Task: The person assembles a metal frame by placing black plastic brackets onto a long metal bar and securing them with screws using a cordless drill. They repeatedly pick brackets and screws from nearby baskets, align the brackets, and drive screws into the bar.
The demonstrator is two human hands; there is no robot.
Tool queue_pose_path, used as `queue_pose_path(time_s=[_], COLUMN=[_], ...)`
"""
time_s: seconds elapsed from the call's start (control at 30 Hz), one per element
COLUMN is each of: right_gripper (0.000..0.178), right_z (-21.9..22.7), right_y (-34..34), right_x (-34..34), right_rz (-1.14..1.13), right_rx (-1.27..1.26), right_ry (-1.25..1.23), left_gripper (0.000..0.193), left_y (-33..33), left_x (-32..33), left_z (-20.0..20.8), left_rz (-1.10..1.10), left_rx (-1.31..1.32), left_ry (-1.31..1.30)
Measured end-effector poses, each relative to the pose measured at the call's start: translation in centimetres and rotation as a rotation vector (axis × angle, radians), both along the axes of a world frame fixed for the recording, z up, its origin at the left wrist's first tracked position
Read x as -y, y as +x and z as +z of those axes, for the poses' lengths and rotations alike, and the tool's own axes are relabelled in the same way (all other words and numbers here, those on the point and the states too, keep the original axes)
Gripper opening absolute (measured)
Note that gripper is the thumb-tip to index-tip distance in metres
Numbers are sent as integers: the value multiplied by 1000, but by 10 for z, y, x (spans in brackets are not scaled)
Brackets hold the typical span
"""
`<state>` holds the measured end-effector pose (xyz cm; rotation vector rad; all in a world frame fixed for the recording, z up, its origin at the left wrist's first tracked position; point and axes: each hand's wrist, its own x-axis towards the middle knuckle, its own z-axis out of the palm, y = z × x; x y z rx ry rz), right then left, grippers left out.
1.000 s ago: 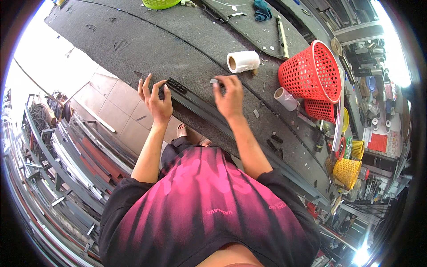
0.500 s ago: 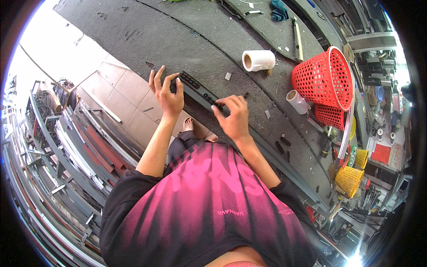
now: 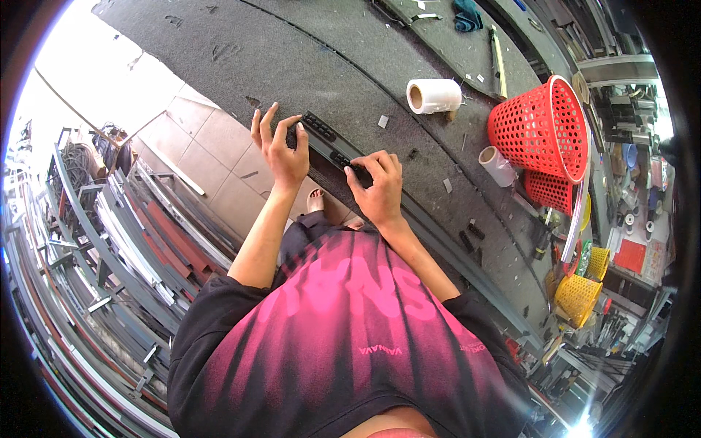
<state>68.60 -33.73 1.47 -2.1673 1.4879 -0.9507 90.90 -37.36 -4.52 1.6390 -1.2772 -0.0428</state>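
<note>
Dark grey felt covers the counter. At its near edge lies a long black plastic strip with rectangular slots. The left hand rests on the strip's 10 o'clock end, fingers spread open. The right hand pinches the strip's 4 o'clock end, fingers curled closed on it. A white tape roll and a red perforated plastic basket sit toward 2 o'clock.

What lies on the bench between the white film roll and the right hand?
In the head view, between the white film roll and the right hand there is only grey felt bench top with a small pale scrap.
</note>
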Motion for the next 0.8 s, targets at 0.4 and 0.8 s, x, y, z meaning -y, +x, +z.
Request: queue_pose_path(time_s=[0.4, 0.8], right_gripper=[18, 17], right_z=[2, -2], right_y=[0, 6], right_x=[1, 6], right_rz=[7, 23], right_rx=[3, 12], right_ry=[-52, -62], left_gripper=[18, 19], left_y=[0, 0], left_x=[1, 1], left_z=[-1, 0], left_rz=[-2, -1], left_rx=[8, 25], left_ry=[-5, -11])
